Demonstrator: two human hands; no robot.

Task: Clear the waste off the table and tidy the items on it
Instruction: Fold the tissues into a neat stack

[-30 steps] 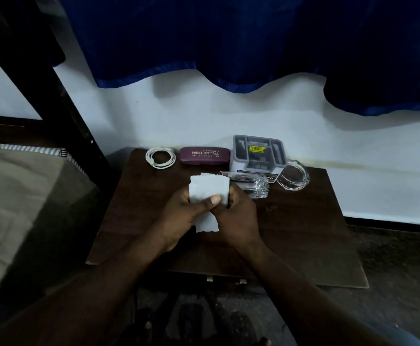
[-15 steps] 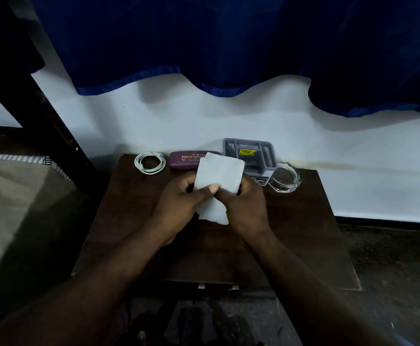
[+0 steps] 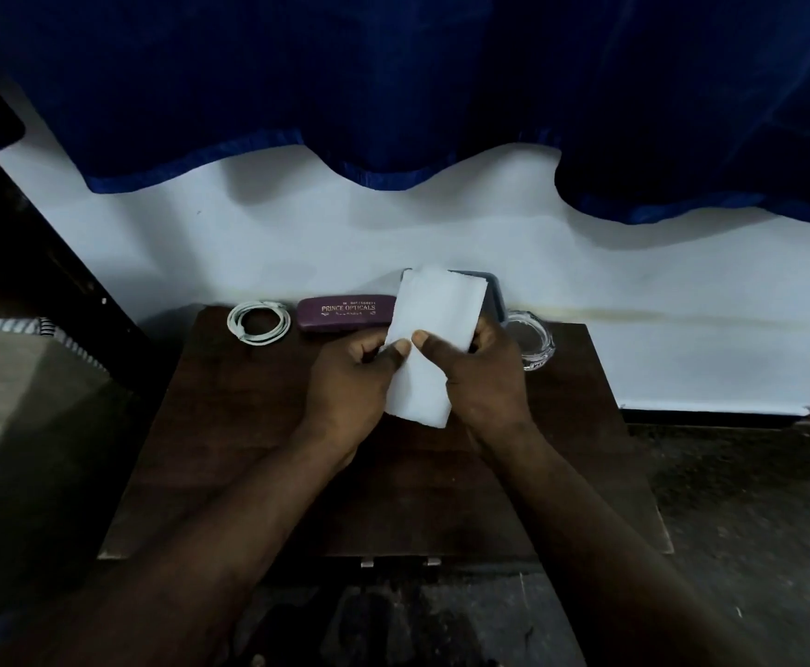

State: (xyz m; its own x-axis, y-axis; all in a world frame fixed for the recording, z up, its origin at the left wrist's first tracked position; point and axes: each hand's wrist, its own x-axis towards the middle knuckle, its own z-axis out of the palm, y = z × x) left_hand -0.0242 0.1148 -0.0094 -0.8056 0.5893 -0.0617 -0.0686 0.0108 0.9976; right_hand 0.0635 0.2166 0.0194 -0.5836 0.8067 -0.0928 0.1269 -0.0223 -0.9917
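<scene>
Head view: both hands hover over the dark wooden bench [image 3: 229,450], sharing one white paper sheet [image 3: 434,315]. The left hand [image 3: 345,387] pinches the sheet's left edge, thumb on the near face and the other fingers curled behind. The right hand [image 3: 485,382] does the same on the right edge, its thumb almost touching the left thumb. Both sets of fingers are therefore closed on the paper. The sheet stands nearly upright between them, its top rising beyond the fingertips and its lower corner hanging below the thumbs; whether that corner touches the bench I cannot tell.

The sheet looks thin and soft, so I judge that if the two thumbs pull apart instead of folding or crumpling, it could tear and leave scraps to gather. If one hand lets go, the loose half would likely flop and could slip down to the floor [image 3: 730,522].

A grey tray [image 3: 495,300] sits directly beyond the fingers, mostly hidden by the sheet. A clear glass dish [image 3: 535,344] stands just right of the right fingers. Beyond and left of the left fingers lie a maroon spectacle case [image 3: 340,314] and a coiled white cable [image 3: 258,323]. With the paper blocking the view ahead, a forward push could knock the tray, and a right elbow swing could shove the dish.
</scene>
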